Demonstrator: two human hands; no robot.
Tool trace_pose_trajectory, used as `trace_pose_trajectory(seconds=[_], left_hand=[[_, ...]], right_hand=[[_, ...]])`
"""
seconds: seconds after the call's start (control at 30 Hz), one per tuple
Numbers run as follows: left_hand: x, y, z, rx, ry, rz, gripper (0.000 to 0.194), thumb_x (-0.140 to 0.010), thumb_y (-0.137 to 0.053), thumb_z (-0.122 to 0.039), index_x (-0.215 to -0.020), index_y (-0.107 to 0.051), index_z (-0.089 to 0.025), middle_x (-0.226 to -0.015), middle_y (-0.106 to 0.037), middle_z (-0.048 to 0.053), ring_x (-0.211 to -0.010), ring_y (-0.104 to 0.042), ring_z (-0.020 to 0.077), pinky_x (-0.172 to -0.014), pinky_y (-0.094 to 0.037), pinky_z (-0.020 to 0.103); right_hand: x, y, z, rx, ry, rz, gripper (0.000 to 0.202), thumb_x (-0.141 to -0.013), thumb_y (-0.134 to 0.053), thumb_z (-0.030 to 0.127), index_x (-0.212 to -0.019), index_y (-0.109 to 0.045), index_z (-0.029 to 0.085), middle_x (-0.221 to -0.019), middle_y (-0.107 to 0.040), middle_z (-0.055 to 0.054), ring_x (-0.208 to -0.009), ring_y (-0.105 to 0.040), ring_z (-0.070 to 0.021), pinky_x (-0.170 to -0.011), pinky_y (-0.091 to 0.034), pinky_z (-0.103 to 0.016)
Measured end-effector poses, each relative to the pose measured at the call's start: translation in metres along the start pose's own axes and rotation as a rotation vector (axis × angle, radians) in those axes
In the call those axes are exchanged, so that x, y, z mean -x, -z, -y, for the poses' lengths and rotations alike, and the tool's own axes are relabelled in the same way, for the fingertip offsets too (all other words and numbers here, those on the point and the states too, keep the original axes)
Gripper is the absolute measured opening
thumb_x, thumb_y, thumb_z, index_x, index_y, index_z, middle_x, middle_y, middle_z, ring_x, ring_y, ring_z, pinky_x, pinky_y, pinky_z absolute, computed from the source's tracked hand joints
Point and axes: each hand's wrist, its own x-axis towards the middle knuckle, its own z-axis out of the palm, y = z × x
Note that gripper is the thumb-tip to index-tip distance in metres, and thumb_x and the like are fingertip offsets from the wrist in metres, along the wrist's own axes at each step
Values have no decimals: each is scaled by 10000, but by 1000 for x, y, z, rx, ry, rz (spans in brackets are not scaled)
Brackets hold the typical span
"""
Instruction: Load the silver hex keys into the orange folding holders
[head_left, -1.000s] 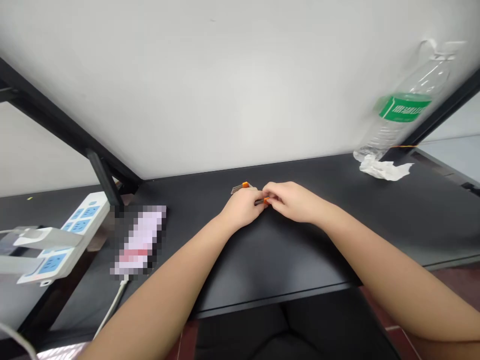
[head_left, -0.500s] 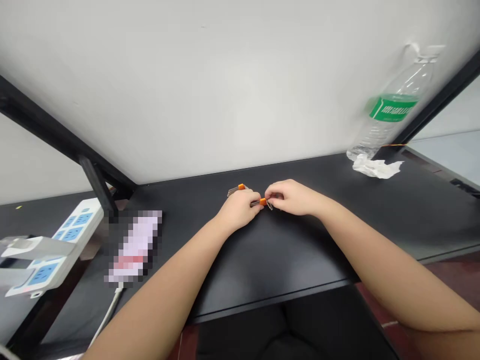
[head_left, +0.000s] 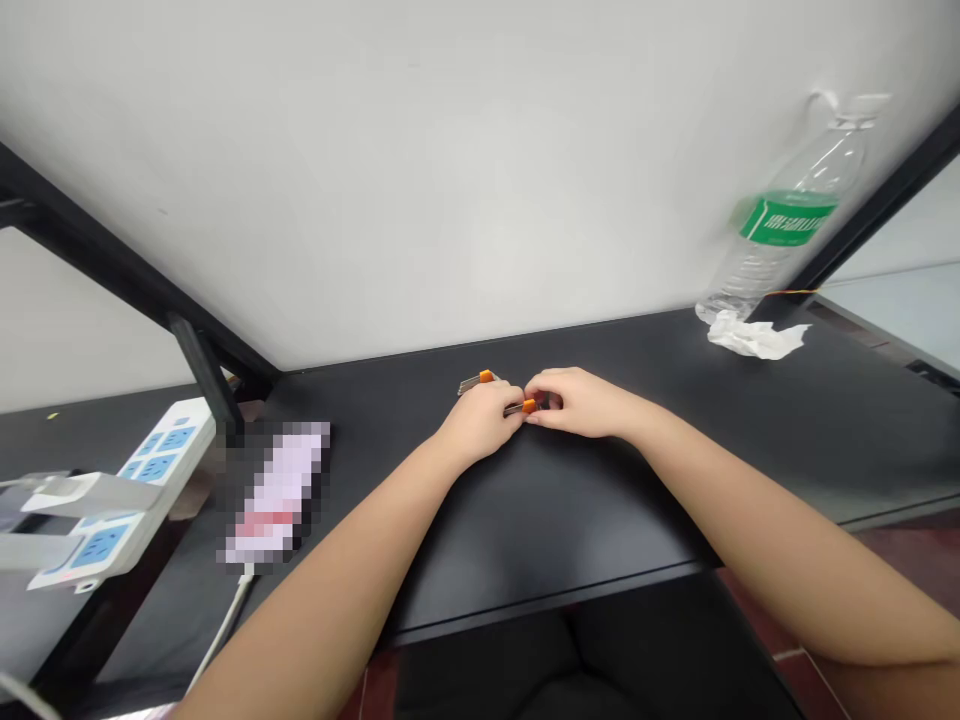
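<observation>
Two hands at frame center: left hand and right hand both pinch an orange-and-metal piece. Second orange piece (metal prongs) just beyond left hand, on black tabletop.

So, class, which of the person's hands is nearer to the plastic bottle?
Right. The right hand is left of the plastic bottle and nearer the table's front edge; the left hand is farther left.

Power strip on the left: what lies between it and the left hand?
In the head view, a pixelated, phone-like device lies between the power strip and left hand, with a white cable at its near end; a black brace stands farther back.
</observation>
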Motion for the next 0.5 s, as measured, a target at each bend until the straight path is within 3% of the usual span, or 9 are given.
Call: trace_pose_trajectory(seconds=[0.3, 0.5], left_hand=[[-2, 0, -1, -59, 42, -17, 149, -913, -626, -274, -778, -639, -211, -824, -674, 13, -805, -618, 190, -730, -437, 319], [-1, -2, 1, -114, 25, -36, 212, -900, -604, -251, -694, -588, -206, -798, -658, 27, -772, -607, 191, -705, -437, 325]], right_hand=[[-2, 1, -2, 191, -30, -23, 59, -905, -615, 234, -879, -655, 199, -913, -648, -39, -782, -579, -157, -706, -413, -273], [-2, -8, 14, 437, -116, 40, 50, -927, -558, 211, -910, -601, 196, -921, -686, -83, -771, -615, -206, -634, -373, -308]])
